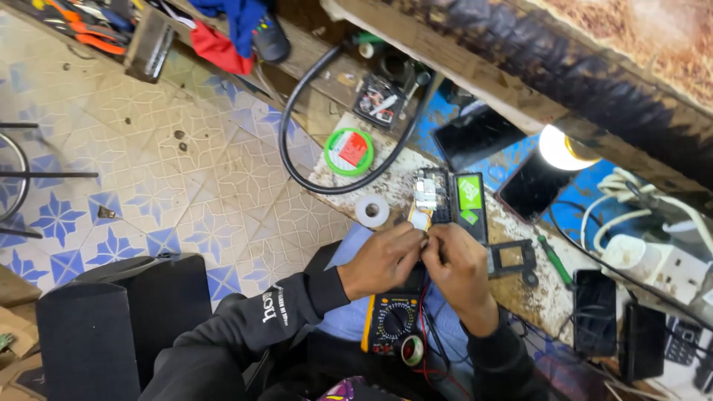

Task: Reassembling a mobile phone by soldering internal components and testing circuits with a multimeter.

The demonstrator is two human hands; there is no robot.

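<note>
My left hand (382,260) and my right hand (457,266) meet at the near edge of a worn workbench (520,286). Both pinch at a small pale part (420,220) hanging off an opened phone (431,194), whose circuit board shows. What sits between the fingertips is hidden. A black battery with a green label (470,204) lies right beside the phone. A yellow-edged multimeter (391,324) rests on my lap below the hands, with red and black leads running up toward the right hand.
A roll of white tape (371,211), a green-rimmed solder spool (349,151) and a looping black cable (297,111) lie left of the phone. Several dark phones, a black frame (511,257), a green screwdriver (553,260), a lit bulb (563,148), a power strip (679,271). Tiled floor at left.
</note>
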